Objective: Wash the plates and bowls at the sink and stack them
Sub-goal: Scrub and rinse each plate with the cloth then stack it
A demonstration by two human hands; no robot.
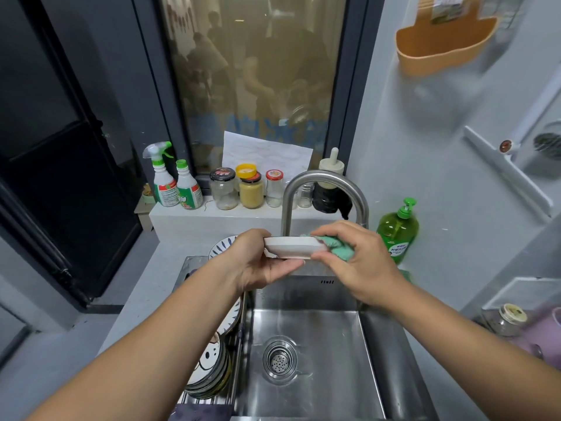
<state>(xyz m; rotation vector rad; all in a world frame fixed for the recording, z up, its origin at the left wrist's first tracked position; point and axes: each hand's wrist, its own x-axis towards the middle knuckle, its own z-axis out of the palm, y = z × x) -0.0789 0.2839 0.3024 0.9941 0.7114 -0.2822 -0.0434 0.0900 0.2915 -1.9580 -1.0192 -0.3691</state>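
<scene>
My left hand (258, 265) grips the left rim of a small white dish (293, 247), held level above the steel sink (376, 344) and under the curved tap (324, 180). At the dish's right rim my right hand (358, 262) pinches a green sponge cloth (340, 249) against it. Left of the sink, a rack holds a stack of patterned plates (212, 369), the top one with a cartoon face. A blue-striped white plate (224, 243) shows behind my left hand, and another striped plate (235, 317) stands partly hidden under my left forearm.
A green dish-soap pump bottle (397, 232) stands right of the tap. Spray bottles (164, 177) and jars (251, 186) line the window ledge. The sink drain (279, 358) lies below my hands. A glass jar (507, 320) and purple items sit at the right.
</scene>
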